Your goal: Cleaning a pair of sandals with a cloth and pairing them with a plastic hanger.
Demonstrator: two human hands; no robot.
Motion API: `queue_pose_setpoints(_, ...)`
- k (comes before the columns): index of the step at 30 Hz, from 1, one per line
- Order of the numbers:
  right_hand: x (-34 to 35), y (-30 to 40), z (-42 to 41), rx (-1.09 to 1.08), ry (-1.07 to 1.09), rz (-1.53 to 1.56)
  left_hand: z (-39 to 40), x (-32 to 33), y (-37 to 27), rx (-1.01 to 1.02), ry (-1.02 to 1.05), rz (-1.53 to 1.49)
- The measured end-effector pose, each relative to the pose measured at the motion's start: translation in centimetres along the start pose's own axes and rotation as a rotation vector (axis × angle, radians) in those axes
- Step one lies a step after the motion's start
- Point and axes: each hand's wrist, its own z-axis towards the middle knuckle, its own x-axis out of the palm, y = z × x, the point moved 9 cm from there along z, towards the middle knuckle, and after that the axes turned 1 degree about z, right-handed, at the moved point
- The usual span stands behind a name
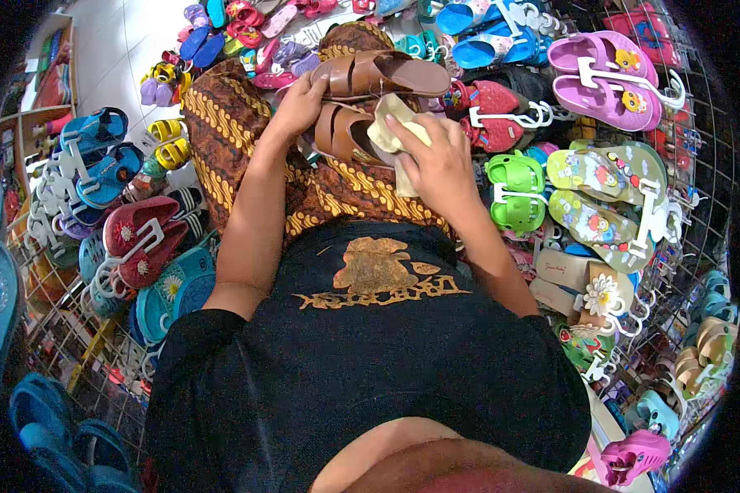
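A pair of brown strapped sandals rests over my lap on brown batik-patterned cloth (pixel 339 185). My left hand (pixel 302 105) grips the pair at its left end, fingers against the upper sandal (pixel 361 77). Below it lies the other brown sandal (pixel 342 132), its straps facing up. In my right hand (pixel 435 148) is a pale yellow cloth (pixel 390 126), bunched under the fingers and pressed at the opening of the lower sandal. One corner of the cloth hangs down below my palm. The sole of the lower sandal is partly hidden by the cloth and hand.
Wire grid racks (pixel 709 160) stand on both sides, hung with sandals on white plastic hangers. Close to my right arm hang green clogs (pixel 515 191) and patterned flip-flops (pixel 604 197). Dark red sandals (pixel 142 240) are left of my left arm. Children's footwear covers white floor tiles (pixel 108 49) ahead.
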Motion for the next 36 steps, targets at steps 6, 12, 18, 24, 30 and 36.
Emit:
queue_pose_setpoints(6, -1.9, -2.1, -2.2, 0.043, 0.129, 0.027, 0.3, -0.2, 1.1, -0.044, -0.03, -0.076)
queue_pose_setpoints(12, -1.4, 0.0, -1.5, -0.057, 0.14, -0.024, 0.0, 0.1, 0.5, -0.053, -0.03, -0.034)
queue_pose_setpoints(18, 0.9, 2.2, 1.3, -0.213, 0.137, -0.013, 0.6, -0.4, 0.9, -0.022, -0.044, 0.082)
queue_pose_setpoints(24, 1.3, 2.4, 2.6, -0.223, 0.093, -0.041, 0.1, 0.1, -1.5, 0.053, -0.023, 0.024)
queue_pose_setpoints(30, -1.2, -1.6, 1.6, 0.006, 0.177, 0.298, -0.1, -0.3, 0.1, 0.022, -0.044, -0.01)
queue_pose_setpoints(36, -2.8, -6.4, -1.1, 0.575, 0.137, 0.946, -1.1, 0.2, -2.8, -0.05, -0.077, -0.107)
